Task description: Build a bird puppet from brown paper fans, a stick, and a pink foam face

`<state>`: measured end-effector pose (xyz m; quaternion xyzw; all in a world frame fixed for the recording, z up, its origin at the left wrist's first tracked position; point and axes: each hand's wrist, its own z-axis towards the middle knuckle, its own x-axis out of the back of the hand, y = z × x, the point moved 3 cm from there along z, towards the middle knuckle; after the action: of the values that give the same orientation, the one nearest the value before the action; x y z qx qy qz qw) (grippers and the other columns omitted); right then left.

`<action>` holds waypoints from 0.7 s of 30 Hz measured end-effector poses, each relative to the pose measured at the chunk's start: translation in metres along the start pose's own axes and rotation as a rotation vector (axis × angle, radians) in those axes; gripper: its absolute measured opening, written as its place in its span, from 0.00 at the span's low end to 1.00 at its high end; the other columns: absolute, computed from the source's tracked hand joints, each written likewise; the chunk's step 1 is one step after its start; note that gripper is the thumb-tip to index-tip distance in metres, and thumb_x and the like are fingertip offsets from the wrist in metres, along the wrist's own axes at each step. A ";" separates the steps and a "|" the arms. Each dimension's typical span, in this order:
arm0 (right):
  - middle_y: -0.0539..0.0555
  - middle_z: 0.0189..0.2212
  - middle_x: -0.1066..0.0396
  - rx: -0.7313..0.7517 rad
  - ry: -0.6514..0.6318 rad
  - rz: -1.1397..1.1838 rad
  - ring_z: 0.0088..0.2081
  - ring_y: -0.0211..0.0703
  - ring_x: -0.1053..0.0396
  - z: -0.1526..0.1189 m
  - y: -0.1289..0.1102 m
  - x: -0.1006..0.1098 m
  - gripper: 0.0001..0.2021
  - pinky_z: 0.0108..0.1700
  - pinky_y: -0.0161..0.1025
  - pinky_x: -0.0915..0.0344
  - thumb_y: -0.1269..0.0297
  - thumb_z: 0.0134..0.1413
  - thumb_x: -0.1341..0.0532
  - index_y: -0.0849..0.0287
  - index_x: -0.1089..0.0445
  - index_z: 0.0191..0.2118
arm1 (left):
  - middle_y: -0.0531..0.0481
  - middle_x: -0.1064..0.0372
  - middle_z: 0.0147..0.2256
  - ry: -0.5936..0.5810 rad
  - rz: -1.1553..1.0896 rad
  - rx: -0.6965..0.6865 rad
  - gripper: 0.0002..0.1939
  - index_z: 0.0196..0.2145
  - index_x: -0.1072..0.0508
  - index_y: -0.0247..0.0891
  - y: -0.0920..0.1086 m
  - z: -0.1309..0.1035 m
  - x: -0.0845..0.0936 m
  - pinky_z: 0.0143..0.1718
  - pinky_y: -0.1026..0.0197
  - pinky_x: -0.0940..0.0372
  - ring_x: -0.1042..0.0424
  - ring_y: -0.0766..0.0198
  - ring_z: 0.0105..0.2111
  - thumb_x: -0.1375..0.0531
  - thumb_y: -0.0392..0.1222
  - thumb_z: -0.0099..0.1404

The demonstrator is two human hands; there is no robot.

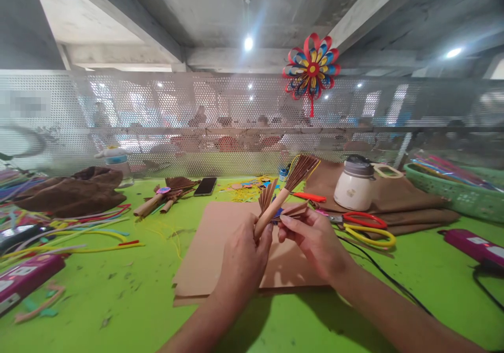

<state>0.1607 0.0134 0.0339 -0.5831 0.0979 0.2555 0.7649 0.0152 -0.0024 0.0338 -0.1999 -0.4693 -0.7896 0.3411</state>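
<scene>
My left hand (246,253) is closed around the lower end of a rolled brown paper stick (271,214). The stick tilts up to the right and ends in a pleated brown paper fan (302,172) edged with yellow. A smaller pleated fan (267,197) stands out on the stick's left side. With thumb and fingers, my right hand (315,235) pinches another pleated brown paper piece (296,211) at the stick's right side. Something blue shows between the hands, partly hidden. Below them lie brown paper sheets (200,258) on the green table (137,300).
Scissors (366,228), an orange tool (311,197) and a white jar (353,185) stand or lie to the right, near a green basket (464,193). Finished-looking paper pieces (167,194) and a phone (205,186) lie back left. Power strips (29,279) flank both sides.
</scene>
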 end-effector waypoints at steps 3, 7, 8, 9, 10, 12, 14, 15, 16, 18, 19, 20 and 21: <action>0.49 0.26 0.29 -0.005 0.012 -0.020 0.26 0.36 0.32 -0.001 0.000 0.000 0.09 0.35 0.39 0.34 0.63 0.45 0.29 0.60 0.27 0.31 | 0.57 0.40 0.21 0.002 0.010 0.019 0.11 0.30 0.39 0.40 -0.001 0.000 0.000 0.25 0.65 0.49 0.40 0.66 0.21 0.49 0.48 0.68; 0.50 0.27 0.29 0.005 -0.002 -0.027 0.27 0.36 0.33 0.001 0.001 0.001 0.09 0.35 0.39 0.34 0.62 0.47 0.30 0.60 0.26 0.33 | 0.55 0.36 0.24 -0.010 -0.031 0.029 0.10 0.35 0.36 0.39 -0.001 0.000 -0.001 0.26 0.64 0.46 0.36 0.64 0.23 0.49 0.48 0.67; 0.50 0.28 0.29 0.010 -0.010 -0.029 0.27 0.36 0.33 0.001 0.001 0.001 0.09 0.35 0.38 0.34 0.62 0.48 0.30 0.60 0.26 0.34 | 0.54 0.35 0.24 -0.015 -0.049 0.024 0.10 0.37 0.35 0.39 0.000 0.000 -0.001 0.26 0.64 0.45 0.36 0.64 0.24 0.48 0.48 0.67; 0.50 0.28 0.29 0.014 -0.015 -0.032 0.27 0.35 0.34 0.002 0.001 0.001 0.09 0.35 0.38 0.34 0.61 0.48 0.30 0.60 0.26 0.34 | 0.54 0.34 0.25 -0.018 -0.068 0.020 0.11 0.38 0.35 0.38 0.000 0.000 -0.001 0.27 0.64 0.44 0.35 0.63 0.24 0.48 0.48 0.67; 0.50 0.28 0.29 0.015 -0.015 -0.034 0.27 0.35 0.34 0.002 0.001 0.001 0.09 0.35 0.38 0.34 0.61 0.49 0.31 0.60 0.26 0.34 | 0.53 0.34 0.26 -0.017 -0.086 0.015 0.11 0.39 0.35 0.38 0.001 0.000 0.000 0.27 0.63 0.44 0.34 0.63 0.25 0.48 0.48 0.66; 0.50 0.28 0.29 0.012 -0.006 -0.035 0.27 0.35 0.33 0.003 0.000 0.002 0.10 0.35 0.38 0.33 0.61 0.48 0.30 0.60 0.26 0.34 | 0.52 0.33 0.27 -0.015 -0.131 0.000 0.11 0.41 0.34 0.38 0.002 0.001 0.000 0.28 0.63 0.43 0.33 0.62 0.27 0.48 0.46 0.67; 0.51 0.28 0.29 0.004 0.013 -0.032 0.27 0.36 0.33 0.004 0.000 0.002 0.11 0.35 0.39 0.33 0.61 0.47 0.30 0.61 0.26 0.34 | 0.51 0.33 0.28 -0.035 -0.192 -0.014 0.12 0.40 0.33 0.37 0.002 0.001 0.001 0.29 0.63 0.42 0.33 0.62 0.28 0.51 0.46 0.68; 0.51 0.28 0.29 0.004 0.022 -0.029 0.27 0.36 0.32 0.004 0.000 0.003 0.11 0.35 0.39 0.32 0.61 0.47 0.30 0.61 0.26 0.34 | 0.51 0.34 0.28 -0.049 -0.226 -0.020 0.14 0.39 0.32 0.37 0.002 0.002 0.000 0.30 0.62 0.42 0.33 0.62 0.29 0.53 0.46 0.70; 0.51 0.28 0.28 0.006 0.026 -0.025 0.27 0.36 0.32 0.005 0.000 0.003 0.11 0.34 0.39 0.32 0.61 0.47 0.30 0.61 0.26 0.34 | 0.50 0.34 0.28 -0.065 -0.260 -0.023 0.16 0.38 0.32 0.37 0.001 0.002 0.000 0.30 0.62 0.42 0.34 0.62 0.29 0.55 0.47 0.71; 0.52 0.29 0.28 0.014 0.029 -0.016 0.28 0.37 0.32 0.005 0.000 0.004 0.11 0.35 0.39 0.32 0.61 0.47 0.30 0.61 0.26 0.35 | 0.51 0.36 0.27 -0.092 -0.322 -0.017 0.19 0.36 0.31 0.37 0.000 0.002 -0.002 0.30 0.62 0.42 0.35 0.63 0.29 0.57 0.49 0.72; 0.53 0.30 0.27 0.018 0.026 -0.011 0.29 0.37 0.31 0.005 0.000 0.004 0.11 0.35 0.39 0.32 0.61 0.47 0.30 0.61 0.26 0.35 | 0.51 0.36 0.27 -0.103 -0.357 -0.009 0.20 0.36 0.32 0.37 -0.001 0.002 -0.003 0.29 0.62 0.42 0.36 0.63 0.28 0.57 0.50 0.72; 0.53 0.31 0.27 0.021 0.019 -0.009 0.29 0.38 0.31 0.005 0.001 0.004 0.11 0.35 0.39 0.32 0.61 0.47 0.30 0.61 0.26 0.36 | 0.52 0.37 0.27 -0.115 -0.398 0.001 0.19 0.37 0.32 0.36 -0.002 0.002 -0.004 0.29 0.63 0.42 0.36 0.64 0.28 0.57 0.50 0.72; 0.53 0.32 0.27 0.022 0.009 -0.010 0.30 0.38 0.31 0.005 0.001 0.004 0.12 0.36 0.40 0.32 0.61 0.47 0.30 0.61 0.26 0.36 | 0.53 0.38 0.27 -0.126 -0.442 0.012 0.19 0.37 0.33 0.36 -0.002 0.002 -0.006 0.29 0.63 0.42 0.37 0.65 0.27 0.56 0.51 0.72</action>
<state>0.1626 0.0194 0.0331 -0.5762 0.1015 0.2480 0.7721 0.0176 0.0022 0.0298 -0.1394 -0.5268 -0.8282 0.1312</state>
